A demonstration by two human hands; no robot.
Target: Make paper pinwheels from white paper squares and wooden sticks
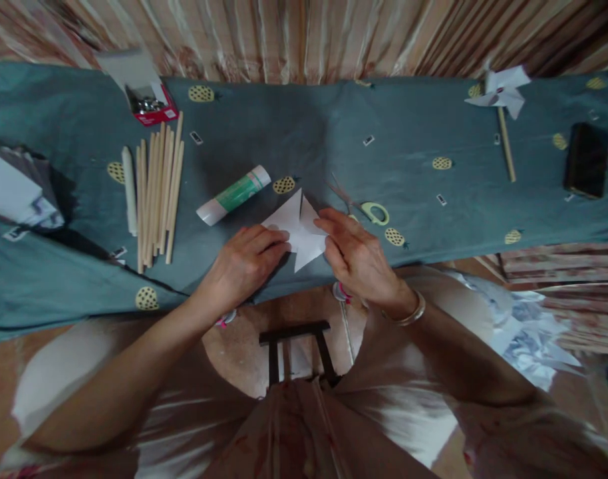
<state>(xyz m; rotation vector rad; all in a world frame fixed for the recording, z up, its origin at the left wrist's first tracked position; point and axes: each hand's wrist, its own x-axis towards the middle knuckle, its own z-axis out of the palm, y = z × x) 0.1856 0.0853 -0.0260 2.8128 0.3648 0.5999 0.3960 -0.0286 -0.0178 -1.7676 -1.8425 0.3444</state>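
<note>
A white paper pinwheel (300,233) with pointed blades lies near the table's front edge, between my two hands. My left hand (249,259) is closed on its left side, thumb and fingers pressed on the paper. On the other side, my right hand (356,256) pinches the right blade between thumb and fingers. A green and white glue stick (234,195) rests just beyond my left hand. Scissors with light green handles (374,213) lie beyond my right hand, partly hidden by it.
At left are several wooden sticks (159,193), an open red and white box (154,113) of small metal pieces and stacked paper (14,189). A finished pinwheel on a stick (505,143) and a dark phone (587,159) lie at right. White paper pieces (533,339) are heaped below.
</note>
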